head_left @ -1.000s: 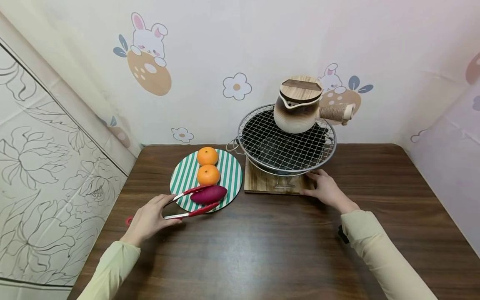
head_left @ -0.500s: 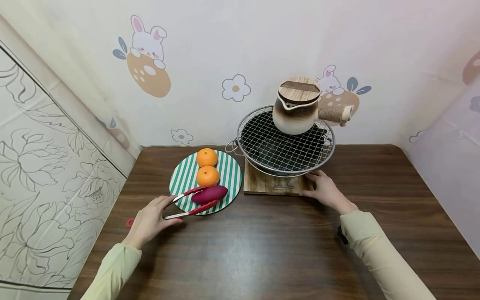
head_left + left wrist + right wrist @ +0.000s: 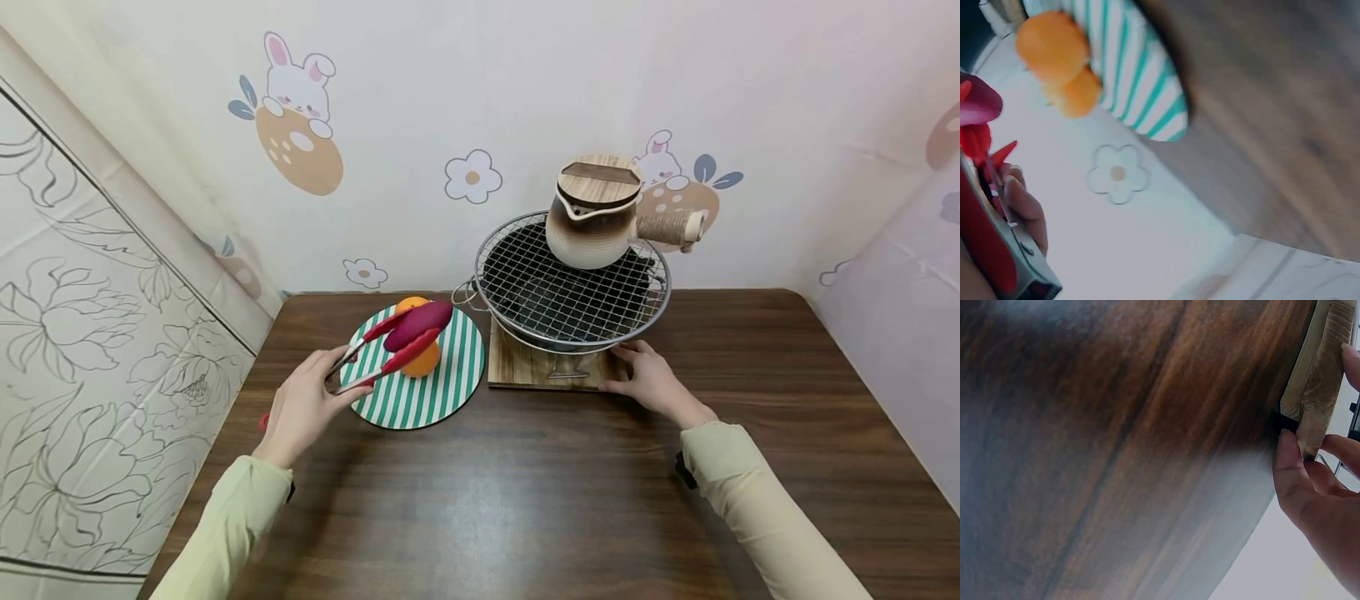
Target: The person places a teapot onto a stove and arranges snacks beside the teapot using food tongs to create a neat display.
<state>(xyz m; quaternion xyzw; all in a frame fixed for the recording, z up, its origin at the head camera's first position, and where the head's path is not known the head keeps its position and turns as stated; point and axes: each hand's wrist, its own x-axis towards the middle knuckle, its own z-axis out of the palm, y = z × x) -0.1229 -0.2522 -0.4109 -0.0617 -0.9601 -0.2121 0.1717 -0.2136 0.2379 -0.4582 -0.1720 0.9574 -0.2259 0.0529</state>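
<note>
My left hand [image 3: 300, 408] holds a pair of tongs [image 3: 405, 356] with red tips. Between those tips is a purple sweet potato [image 3: 417, 326], raised above a round green-and-white striped plate [image 3: 453, 379]. Two oranges lie on the plate; the nearer orange [image 3: 422, 362] is partly hidden by the tongs, the farther orange [image 3: 411, 303] mostly so. In the left wrist view the sweet potato [image 3: 979, 103] shows at the left edge. My right hand [image 3: 656, 383] grips the front right corner of a wooden board [image 3: 525, 369], with the thumb at its edge [image 3: 1319, 394].
On the board stands a round grill [image 3: 555, 308] with a wire mesh top and a ring handle on its left side. A clay teapot [image 3: 588, 237] with a wooden lid and a wrapped side handle sits on the mesh. Behind the brown table [image 3: 480, 500] hangs a patterned curtain [image 3: 420, 100].
The sweet potato has come up off the striped plate in the tongs and moved back over the oranges. My left hand has risen slightly with it. The right hand stays at the board.
</note>
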